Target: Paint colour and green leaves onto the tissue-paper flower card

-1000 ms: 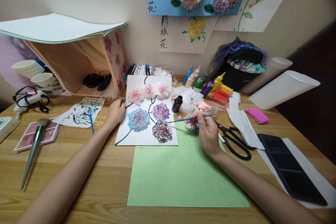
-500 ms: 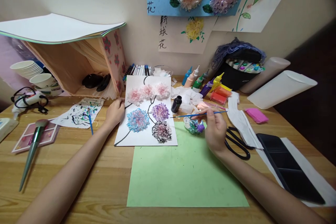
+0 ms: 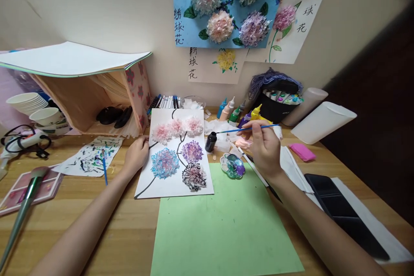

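A white sheet [image 3: 152,187] with puffy paper flowers and black painted stems lies partly over a green sheet [image 3: 223,233]. My left hand [image 3: 136,154] rests at the white sheet's left edge, fingers together; whether they grip it is unclear. My right hand [image 3: 263,146] pinches a thin blue paintbrush [image 3: 258,127], held nearly level. The brush tip is at the mouth of a small open black bottle [image 3: 211,142], right of the white sheet. Below that hand sits a flower-shaped palette [image 3: 233,166] with green and purple paint.
Paint bottles [image 3: 233,114] and crumpled tissue stand behind. At right lie a pink packet [image 3: 302,152] and a black tray [image 3: 346,215]. To the left are a paint-marked paper [image 3: 93,157], a second blue brush [image 3: 105,168], a large brush [image 3: 27,200] and an open box [image 3: 136,95].
My right hand has moved the brush tip from the white sheet's right edge to the black bottle's mouth. The camera view has tilted up and shifted right.
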`<state>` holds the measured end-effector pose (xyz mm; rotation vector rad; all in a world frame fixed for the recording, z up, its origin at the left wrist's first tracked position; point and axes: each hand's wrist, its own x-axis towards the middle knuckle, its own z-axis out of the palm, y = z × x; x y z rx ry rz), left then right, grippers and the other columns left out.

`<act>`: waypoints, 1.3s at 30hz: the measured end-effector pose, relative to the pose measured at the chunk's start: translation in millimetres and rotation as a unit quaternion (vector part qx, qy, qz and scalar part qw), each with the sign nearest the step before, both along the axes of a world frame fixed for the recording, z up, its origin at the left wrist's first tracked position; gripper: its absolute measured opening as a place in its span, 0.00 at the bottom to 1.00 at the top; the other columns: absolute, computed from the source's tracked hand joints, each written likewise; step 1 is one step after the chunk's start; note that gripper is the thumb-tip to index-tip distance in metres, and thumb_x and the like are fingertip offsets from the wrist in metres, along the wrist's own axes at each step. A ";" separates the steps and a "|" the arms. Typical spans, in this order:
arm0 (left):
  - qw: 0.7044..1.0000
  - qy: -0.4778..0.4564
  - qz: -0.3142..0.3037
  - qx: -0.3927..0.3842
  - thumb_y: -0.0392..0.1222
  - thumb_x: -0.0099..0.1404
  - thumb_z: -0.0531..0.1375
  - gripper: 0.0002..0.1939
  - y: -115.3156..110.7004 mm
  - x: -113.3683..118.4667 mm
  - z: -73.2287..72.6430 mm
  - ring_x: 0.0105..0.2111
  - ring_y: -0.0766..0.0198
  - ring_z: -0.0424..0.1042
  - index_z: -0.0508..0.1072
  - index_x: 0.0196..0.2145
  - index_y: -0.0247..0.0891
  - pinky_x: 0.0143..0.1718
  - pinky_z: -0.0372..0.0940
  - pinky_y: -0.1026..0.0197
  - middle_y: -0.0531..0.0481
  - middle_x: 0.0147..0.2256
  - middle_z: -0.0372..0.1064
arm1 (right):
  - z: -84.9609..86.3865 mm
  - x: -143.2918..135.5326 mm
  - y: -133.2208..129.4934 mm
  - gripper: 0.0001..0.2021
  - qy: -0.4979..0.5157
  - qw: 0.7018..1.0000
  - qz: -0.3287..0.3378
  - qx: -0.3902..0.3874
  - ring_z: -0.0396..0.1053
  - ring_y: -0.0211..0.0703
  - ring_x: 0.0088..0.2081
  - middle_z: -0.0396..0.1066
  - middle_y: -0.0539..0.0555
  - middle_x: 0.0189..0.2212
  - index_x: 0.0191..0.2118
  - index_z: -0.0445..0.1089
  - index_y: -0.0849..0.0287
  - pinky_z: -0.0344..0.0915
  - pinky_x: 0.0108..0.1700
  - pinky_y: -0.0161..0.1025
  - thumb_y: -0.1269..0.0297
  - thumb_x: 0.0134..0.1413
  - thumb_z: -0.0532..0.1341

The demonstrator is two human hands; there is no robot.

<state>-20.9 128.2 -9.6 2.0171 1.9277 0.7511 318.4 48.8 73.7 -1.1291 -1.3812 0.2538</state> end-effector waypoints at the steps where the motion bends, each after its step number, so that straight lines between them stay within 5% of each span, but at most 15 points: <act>1: 1.000 0.000 0.001 -0.002 0.42 0.62 0.43 0.20 -0.2 0.2 0.4 0.47 0.51 0.68 0.69 0.45 0.35 0.48 0.62 0.51 0.40 0.46 0.70 | -1.9 -0.6 0.0 0.12 -0.012 1.000 0.009 -0.009 0.70 0.37 0.30 0.67 0.50 0.29 0.35 0.67 0.57 0.64 0.31 0.36 0.59 0.63 0.49; 7: 1.000 -0.001 0.006 -0.001 0.42 0.62 0.43 0.20 -1.2 1.5 1.8 0.47 0.51 0.68 0.69 0.45 0.35 0.48 0.62 0.52 0.41 0.46 0.70 | -3.8 -3.1 -0.4 0.13 -0.052 0.998 0.014 -0.014 0.70 0.38 0.32 0.69 0.52 0.31 0.35 0.67 0.58 0.65 0.34 0.37 0.59 0.63 0.49; 22: 0.995 -0.094 0.008 0.040 0.47 0.63 0.46 0.12 -2.9 3.5 2.3 0.41 0.55 0.69 0.65 0.35 0.40 0.44 0.62 0.56 0.44 0.39 0.70 | 5.6 -5.8 -13.0 0.13 0.060 0.996 -0.003 0.069 0.70 0.35 0.27 0.66 0.49 0.27 0.32 0.67 0.58 0.65 0.28 0.35 0.59 0.63 0.50; 29: 0.991 -0.124 0.018 0.041 0.46 0.62 0.46 0.10 -1.7 2.9 2.8 0.43 0.56 0.68 0.63 0.35 0.41 0.45 0.61 0.56 0.43 0.40 0.69 | -14.6 -17.8 -28.9 0.10 -0.023 0.992 0.125 -0.026 0.69 0.37 0.29 0.69 0.50 0.26 0.35 0.67 0.57 0.64 0.30 0.35 0.65 0.63 0.50; 39: 0.986 -0.160 0.032 0.043 0.46 0.62 0.49 0.09 2.5 0.3 -2.2 0.41 0.56 0.68 0.65 0.35 0.40 0.45 0.61 0.57 0.45 0.39 0.69 | -37.3 -19.5 -31.1 0.11 0.041 0.983 0.135 -0.120 0.69 0.40 0.31 0.70 0.52 0.30 0.36 0.68 0.56 0.64 0.32 0.38 0.62 0.62 0.50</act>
